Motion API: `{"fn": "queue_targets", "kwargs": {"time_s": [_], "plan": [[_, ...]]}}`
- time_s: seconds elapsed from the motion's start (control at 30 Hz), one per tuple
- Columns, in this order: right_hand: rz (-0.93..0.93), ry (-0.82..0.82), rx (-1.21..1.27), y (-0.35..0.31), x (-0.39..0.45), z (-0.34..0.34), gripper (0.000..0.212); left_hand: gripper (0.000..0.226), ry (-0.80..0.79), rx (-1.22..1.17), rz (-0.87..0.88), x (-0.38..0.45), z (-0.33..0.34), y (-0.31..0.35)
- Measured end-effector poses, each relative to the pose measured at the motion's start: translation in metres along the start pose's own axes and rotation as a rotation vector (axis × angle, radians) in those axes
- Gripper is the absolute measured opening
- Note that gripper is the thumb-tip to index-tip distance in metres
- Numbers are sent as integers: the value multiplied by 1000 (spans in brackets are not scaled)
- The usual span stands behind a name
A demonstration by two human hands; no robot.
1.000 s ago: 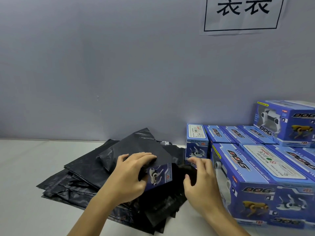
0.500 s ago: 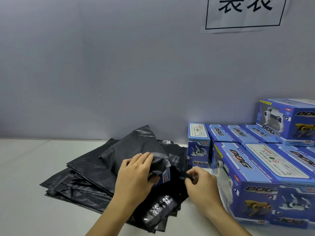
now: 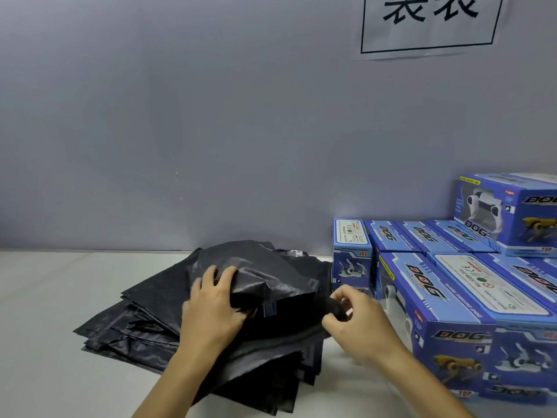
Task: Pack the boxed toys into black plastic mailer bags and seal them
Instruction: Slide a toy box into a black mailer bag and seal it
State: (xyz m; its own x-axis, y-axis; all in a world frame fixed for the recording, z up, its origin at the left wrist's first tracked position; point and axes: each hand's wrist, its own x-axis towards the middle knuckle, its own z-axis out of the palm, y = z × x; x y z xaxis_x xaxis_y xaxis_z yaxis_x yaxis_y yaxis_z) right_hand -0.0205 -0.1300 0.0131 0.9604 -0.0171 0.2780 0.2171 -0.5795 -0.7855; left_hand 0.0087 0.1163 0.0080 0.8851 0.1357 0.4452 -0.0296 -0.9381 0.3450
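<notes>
A blue boxed toy (image 3: 269, 309) sits almost wholly inside a black mailer bag (image 3: 265, 273), only a small blue patch showing at the bag's mouth. My left hand (image 3: 215, 306) grips the bag over the box's left end. My right hand (image 3: 354, 324) pinches the black edge of the bag's mouth at the right. Both lie on top of a pile of flat black mailer bags (image 3: 135, 324) on the white table (image 3: 45, 297).
Several blue "DOG" toy boxes (image 3: 437, 312) stand in rows at the right, one small box (image 3: 351, 254) upright beside the bag pile, one stacked on top (image 3: 509, 206). A grey wall with a paper sign (image 3: 428, 22) stands behind.
The bag has been drawn further over the box, so much less blue shows. My right hand has shifted right and now pinches the bag's edge.
</notes>
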Motion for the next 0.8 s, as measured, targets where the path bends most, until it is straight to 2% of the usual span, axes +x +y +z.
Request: {"fn": "queue_targets", "kwargs": {"time_s": [0.2,0.37,0.53,0.67,0.8], "plan": [[-85,58,-59,6,-3,11,45,76,-80,-69,144,-2,0,3],[-160,156,-201,12,-4,18,35,71,-53,-79,218,-5,2,10],[-248,213,-228,12,-4,18,5,64,-18,-121,219,-11,9,17],[-308,234,-190,8,-5,22,16,57,73,-178,205,-13,12,15],[-320,190,-180,7,-7,25,21,57,90,-200,210,-12,13,12]]}}
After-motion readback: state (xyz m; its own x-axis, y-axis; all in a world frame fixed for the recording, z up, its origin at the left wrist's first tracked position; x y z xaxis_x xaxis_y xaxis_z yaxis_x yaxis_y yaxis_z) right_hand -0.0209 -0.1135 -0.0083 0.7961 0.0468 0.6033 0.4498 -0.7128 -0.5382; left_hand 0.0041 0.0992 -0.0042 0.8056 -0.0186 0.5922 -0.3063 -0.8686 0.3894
